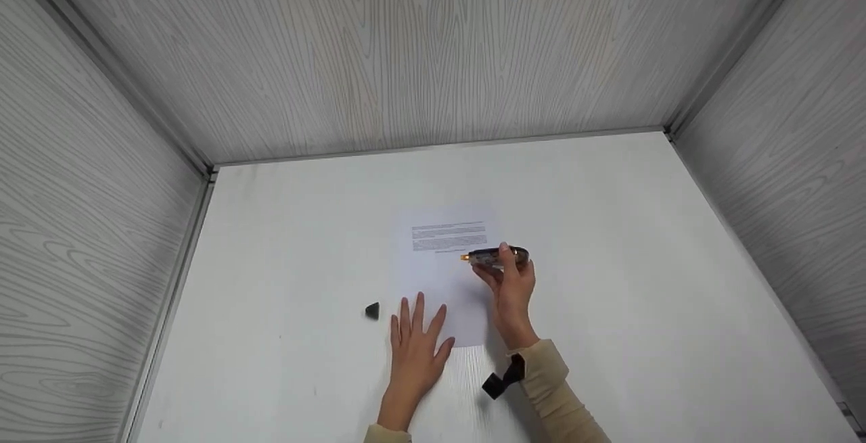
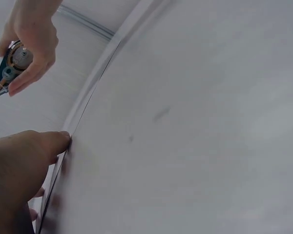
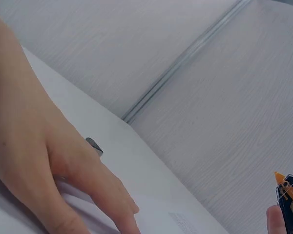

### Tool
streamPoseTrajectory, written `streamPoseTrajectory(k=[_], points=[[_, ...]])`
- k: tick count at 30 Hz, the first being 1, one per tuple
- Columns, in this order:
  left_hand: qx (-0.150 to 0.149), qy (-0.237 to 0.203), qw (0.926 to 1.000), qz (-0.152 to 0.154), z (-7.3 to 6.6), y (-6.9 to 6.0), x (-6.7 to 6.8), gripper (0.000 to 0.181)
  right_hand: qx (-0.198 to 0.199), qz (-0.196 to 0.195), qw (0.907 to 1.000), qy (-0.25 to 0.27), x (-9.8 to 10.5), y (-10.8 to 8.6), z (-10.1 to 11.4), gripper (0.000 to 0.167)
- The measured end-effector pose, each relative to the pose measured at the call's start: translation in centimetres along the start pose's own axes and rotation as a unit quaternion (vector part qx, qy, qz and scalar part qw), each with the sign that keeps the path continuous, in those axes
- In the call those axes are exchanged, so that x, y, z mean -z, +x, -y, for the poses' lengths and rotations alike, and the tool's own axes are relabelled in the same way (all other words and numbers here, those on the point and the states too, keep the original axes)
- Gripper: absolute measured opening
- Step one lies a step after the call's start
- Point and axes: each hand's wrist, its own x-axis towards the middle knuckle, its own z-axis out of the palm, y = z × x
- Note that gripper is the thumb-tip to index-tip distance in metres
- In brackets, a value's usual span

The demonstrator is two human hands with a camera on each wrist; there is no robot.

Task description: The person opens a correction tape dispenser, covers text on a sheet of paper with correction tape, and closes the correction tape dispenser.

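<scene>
A sheet of paper (image 1: 433,277) with several lines of print near its top lies on the white table. My left hand (image 1: 416,356) rests on its lower left part, palm down with fingers spread. Above the sheet, just under the printed lines, my right hand (image 1: 514,294) holds a correction tape (image 1: 484,257) between thumb and fingers, its orange tip pointing left. The clear case and reel of the correction tape (image 2: 12,66) show in the left wrist view. Left of the left hand sits a small dark cap-like piece (image 1: 373,310), apart from the paper.
Grey wood-grain panels (image 1: 419,51) wall the white table (image 1: 304,240) at the back and on both sides. A black strap with a small block (image 1: 504,379) is on the right wrist, over the table near the sheet's lower edge.
</scene>
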Motion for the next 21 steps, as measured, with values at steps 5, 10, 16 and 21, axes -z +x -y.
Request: streamPoseTrajectory(k=[5, 10, 16, 21], points=[[-0.001, 0.026, 0.9996, 0.004, -0.8, -0.4, -0.4, 0.055, 0.024, -0.017, 0.9995, -0.010, -0.2, 1.5, -0.3, 0.038], [-0.005, 0.036, 0.9993, -0.008, -1.3, -0.8, -0.9, 0.055, 0.042, -0.026, 0.9986, -0.021, -0.2, 2.7, -0.6, 0.042], [-0.017, 0.053, 0.9981, -0.026, -1.4, -1.2, -1.4, 0.054, 0.059, -0.017, 0.9970, -0.047, -0.3, 3.8, -1.2, 0.043], [-0.034, 0.068, 0.9957, -0.053, -1.3, -1.5, -1.8, 0.051, 0.073, -0.011, 0.9949, -0.069, -0.4, 4.9, -2.1, 0.043]])
